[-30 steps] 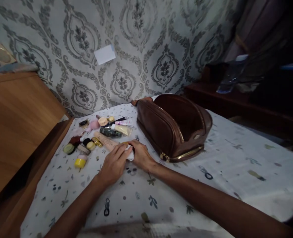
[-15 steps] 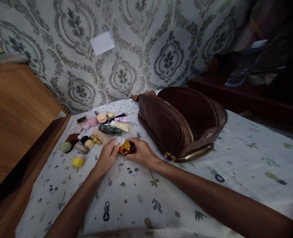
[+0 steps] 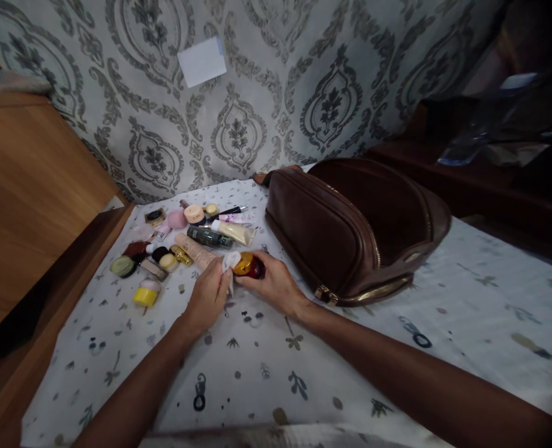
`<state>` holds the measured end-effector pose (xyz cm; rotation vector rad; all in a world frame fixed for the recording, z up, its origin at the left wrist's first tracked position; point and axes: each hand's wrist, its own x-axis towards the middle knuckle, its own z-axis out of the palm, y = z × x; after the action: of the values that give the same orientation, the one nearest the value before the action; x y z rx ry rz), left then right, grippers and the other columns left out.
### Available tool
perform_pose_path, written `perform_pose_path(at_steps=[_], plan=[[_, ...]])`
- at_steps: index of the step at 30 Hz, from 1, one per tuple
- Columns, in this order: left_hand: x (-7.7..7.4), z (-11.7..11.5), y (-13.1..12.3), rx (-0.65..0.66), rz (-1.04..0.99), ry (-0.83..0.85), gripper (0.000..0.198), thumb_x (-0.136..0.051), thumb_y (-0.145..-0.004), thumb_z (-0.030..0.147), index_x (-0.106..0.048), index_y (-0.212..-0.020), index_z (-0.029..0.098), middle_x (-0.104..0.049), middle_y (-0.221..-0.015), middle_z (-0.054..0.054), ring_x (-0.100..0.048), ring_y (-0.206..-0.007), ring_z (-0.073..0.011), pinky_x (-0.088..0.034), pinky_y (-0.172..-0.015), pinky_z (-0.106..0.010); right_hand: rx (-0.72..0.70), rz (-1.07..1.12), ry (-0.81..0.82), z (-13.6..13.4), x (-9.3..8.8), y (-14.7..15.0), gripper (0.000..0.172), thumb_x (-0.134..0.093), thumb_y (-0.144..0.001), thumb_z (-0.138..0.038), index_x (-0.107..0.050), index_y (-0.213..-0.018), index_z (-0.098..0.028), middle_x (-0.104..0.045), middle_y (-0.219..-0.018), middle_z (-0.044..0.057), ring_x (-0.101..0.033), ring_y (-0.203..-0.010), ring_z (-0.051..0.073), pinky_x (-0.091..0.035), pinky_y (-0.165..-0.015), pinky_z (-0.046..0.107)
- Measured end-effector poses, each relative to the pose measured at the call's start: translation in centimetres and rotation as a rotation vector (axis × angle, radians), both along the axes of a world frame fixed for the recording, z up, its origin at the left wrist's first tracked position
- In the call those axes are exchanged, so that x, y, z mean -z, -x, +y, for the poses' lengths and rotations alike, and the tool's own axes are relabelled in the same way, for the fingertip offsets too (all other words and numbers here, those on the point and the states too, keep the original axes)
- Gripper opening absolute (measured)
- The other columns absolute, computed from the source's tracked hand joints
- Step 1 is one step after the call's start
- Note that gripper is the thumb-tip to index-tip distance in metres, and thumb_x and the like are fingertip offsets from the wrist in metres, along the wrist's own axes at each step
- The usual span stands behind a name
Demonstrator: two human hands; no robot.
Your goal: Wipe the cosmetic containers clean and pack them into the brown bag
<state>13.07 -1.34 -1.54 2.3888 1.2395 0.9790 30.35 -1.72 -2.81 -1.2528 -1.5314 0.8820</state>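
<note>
My right hand point(image 3: 276, 283) is closed around a small amber and dark red bottle point(image 3: 247, 266) with a golden top part. My left hand point(image 3: 209, 295) pinches a crumpled white wipe point(image 3: 231, 262) against the bottle's left end. Just beyond my left hand lies a beige tube point(image 3: 194, 250), beside a dark green bottle point(image 3: 209, 237) and a cream tube with a white cap point(image 3: 233, 232). To the right of my hands stands a brown toiletry bag point(image 3: 313, 230), its main zip open and its inside dark.
Several cosmetics lie at the left, among them a yellow-based jar point(image 3: 145, 297), a green-lidded jar point(image 3: 123, 266) and a pink sponge point(image 3: 177, 219). Wooden furniture point(image 3: 42, 186) borders the patterned sheet point(image 3: 238, 398). A clear plastic bottle point(image 3: 465, 146) lies at the far right.
My hands and the bottle have shifted slightly right. The white wipe has come a little away from the bottle's golden part, and more of it hangs below my left fingers. The view has shifted too.
</note>
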Motion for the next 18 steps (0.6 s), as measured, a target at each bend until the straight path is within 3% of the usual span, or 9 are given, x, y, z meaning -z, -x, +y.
perform_pose_path(at_steps=[3, 8, 13, 18], plan=[[0.1, -0.4, -0.1, 0.026, 0.036, -0.045, 0.028, -0.033, -0.101, 0.028, -0.054, -0.117, 0.017, -0.059, -0.106, -0.009, -0.057, -0.101, -0.0225, -0.047, -0.09, -0.037, -0.006, 0.006, -0.037, 0.1, 0.0, -0.2, 0.029, -0.07, -0.076, -0.033, -0.062, -0.1, -0.018, -0.068, -0.09, 0.003, -0.061, -0.083, 0.019, -0.047, -0.074, 0.03], [0.0, -0.9, -0.4, 0.046, 0.099, -0.054, 0.047, -0.035, -0.102, 0.032, -0.037, -0.147, 0.02, -0.052, -0.122, -0.012, -0.054, -0.114, -0.0246, -0.048, -0.097, -0.039, 0.064, -0.016, -0.079, 0.4, -0.1, -0.5, 0.025, -0.067, -0.074, -0.029, -0.062, -0.095, -0.017, -0.064, -0.084, 0.003, -0.058, -0.079, 0.019, -0.046, -0.071, 0.03], [0.0, -1.2, -0.5, 0.084, 0.161, -0.081, 0.047, -0.037, -0.102, 0.035, -0.038, -0.148, 0.028, -0.046, -0.133, -0.013, -0.051, -0.123, -0.0272, -0.048, -0.1, -0.043, 0.071, -0.098, -0.143, 0.3, 0.1, -0.3, 0.031, -0.073, -0.067, -0.023, -0.064, -0.096, -0.017, -0.063, -0.093, 0.006, -0.06, -0.088, 0.023, -0.047, -0.08, 0.035], [-0.2, -1.7, -0.9, 0.074, 0.237, -0.075, 0.047, -0.04, -0.1, 0.033, -0.04, -0.147, 0.028, -0.046, -0.135, -0.014, -0.051, -0.122, -0.0303, -0.049, -0.096, -0.045, 0.039, -0.224, -0.226, -0.4, 0.2, -0.1, 0.022, -0.067, -0.072, -0.019, -0.061, -0.093, -0.019, -0.056, -0.089, 0.005, -0.056, -0.083, 0.022, -0.048, -0.074, 0.034]])
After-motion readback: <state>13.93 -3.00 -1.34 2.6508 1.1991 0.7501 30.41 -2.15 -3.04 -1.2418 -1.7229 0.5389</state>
